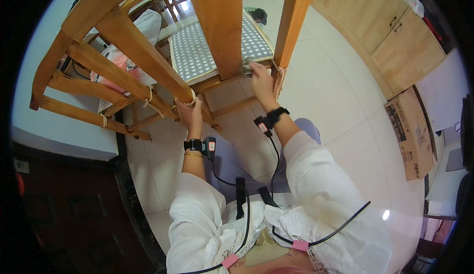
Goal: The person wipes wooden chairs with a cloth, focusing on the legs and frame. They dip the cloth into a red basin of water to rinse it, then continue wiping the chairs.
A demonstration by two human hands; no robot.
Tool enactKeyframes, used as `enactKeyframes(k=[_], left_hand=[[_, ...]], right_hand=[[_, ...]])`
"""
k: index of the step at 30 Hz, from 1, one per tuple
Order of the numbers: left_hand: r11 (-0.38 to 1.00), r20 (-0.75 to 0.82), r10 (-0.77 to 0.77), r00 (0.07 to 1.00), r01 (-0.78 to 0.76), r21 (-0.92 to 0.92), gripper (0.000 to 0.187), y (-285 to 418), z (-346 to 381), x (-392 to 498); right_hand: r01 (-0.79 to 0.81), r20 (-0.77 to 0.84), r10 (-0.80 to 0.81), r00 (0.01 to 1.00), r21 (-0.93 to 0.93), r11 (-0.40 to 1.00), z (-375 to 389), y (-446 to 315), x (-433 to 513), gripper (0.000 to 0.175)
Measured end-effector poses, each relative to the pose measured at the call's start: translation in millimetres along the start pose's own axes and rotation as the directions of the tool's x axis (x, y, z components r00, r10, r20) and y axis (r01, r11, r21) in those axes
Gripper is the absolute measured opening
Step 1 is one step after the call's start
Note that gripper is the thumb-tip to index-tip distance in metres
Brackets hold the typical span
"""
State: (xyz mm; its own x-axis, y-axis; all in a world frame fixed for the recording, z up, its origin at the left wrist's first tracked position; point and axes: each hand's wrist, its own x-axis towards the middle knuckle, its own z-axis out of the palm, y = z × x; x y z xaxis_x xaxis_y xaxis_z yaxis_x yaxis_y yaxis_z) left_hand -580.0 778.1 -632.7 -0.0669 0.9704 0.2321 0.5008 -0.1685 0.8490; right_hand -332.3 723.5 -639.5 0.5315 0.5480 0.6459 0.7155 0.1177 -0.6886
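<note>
A wooden chair [222, 26] stands with its back towards me, a patterned seat cushion [194, 48] on its seat. My left hand [190, 115] grips the chair's left back post low down, just below a tied cord [193, 97]. My right hand [262, 81] holds a greyish cloth [247, 68] against the rear of the seat, beside the wide middle slat. Another cord [280, 72] is tied round the right back post, close to my right hand. The cloth is blurred and partly hidden by my fingers.
A second wooden chair [83, 89] with bags on its seat stands close on the left, by the wall. A dark door [74, 207] is at the lower left. Wooden cabinets [370, 26] and a cardboard box [411, 137] stand on the right. Cables run from both my wrists.
</note>
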Motion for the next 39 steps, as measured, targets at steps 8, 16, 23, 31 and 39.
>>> enactKeyframes(k=[8,16,23,31,39], left_hand=[[1.000,-0.051,0.007,0.999,-0.007,0.001,0.087,-13,7,3],[0.987,-0.036,0.032,0.999,-0.037,-0.158,0.079,-24,10,7],[0.994,-0.026,0.016,1.000,-0.018,-0.107,0.079,-19,9,6],[0.995,-0.026,0.013,1.000,-0.015,-0.103,0.078,-22,10,7],[0.997,-0.058,0.051,0.997,-0.054,-0.050,0.079,-26,9,7]], right_hand=[[0.515,0.391,-0.339,0.856,-0.589,0.623,-18,-3,2,0.022],[0.137,0.478,0.240,0.845,-0.627,0.767,-14,-9,23,0.020],[-0.007,0.503,0.296,0.812,-0.499,0.866,-20,0,12,0.035],[-0.053,0.436,0.246,0.866,-0.408,0.912,5,-10,3,0.030],[-0.128,0.311,0.339,0.888,-0.540,0.832,-24,20,10,0.039]])
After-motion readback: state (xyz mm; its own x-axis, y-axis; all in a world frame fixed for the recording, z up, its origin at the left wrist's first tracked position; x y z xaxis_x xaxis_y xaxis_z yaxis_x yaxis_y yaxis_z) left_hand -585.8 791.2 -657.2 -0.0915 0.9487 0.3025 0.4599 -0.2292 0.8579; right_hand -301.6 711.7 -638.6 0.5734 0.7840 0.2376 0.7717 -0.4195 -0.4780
